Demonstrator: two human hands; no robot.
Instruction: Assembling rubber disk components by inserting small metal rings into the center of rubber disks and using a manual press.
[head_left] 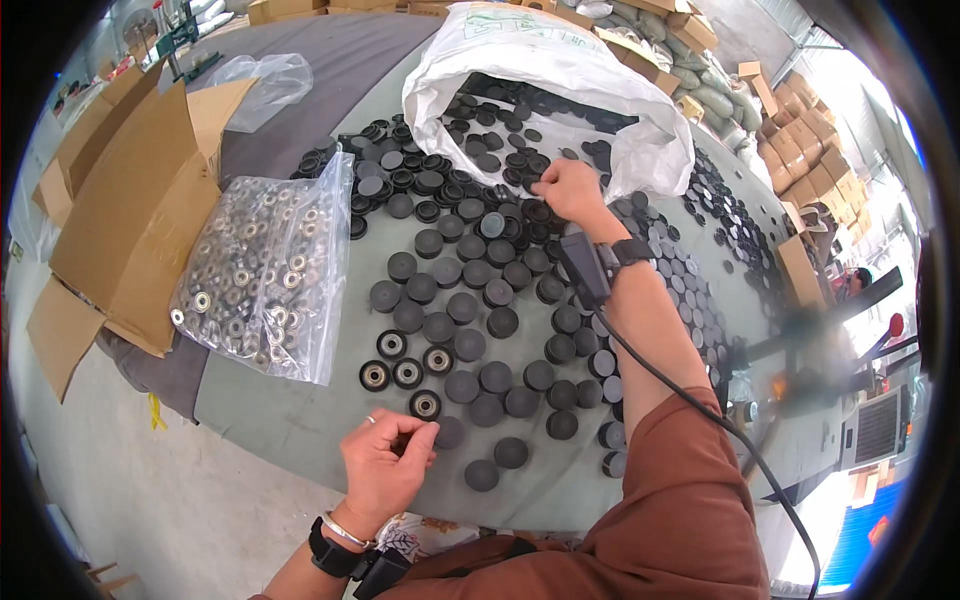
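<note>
Black caps (502,321) spread over a grey-green tabletop (300,420)

Well left of the left fingers stands an open cardboard box (130,220); nearer them lies a clear bag (265,280) of metal bearings. The left hand (385,468) has thumb and forefinger drawn together at the edge of one cap (449,433); whether they grip it, I cannot tell. Just beyond those fingertips sit five black wheels (424,405) with metal centres, and loose caps fan out to their right. The right hand (573,190) bends its fingers into the heap, with a white sack (650,150) gaping just beyond them; whether they hold anything is unclear.

A light rim pinch, one cap at a time, would probably spare the neighbours a nudge.

The left hand's other fingers are tucked from sight, the right palm hides what lies beneath, and the sack's depths are dark. Its far contents are hard to make out.
</note>
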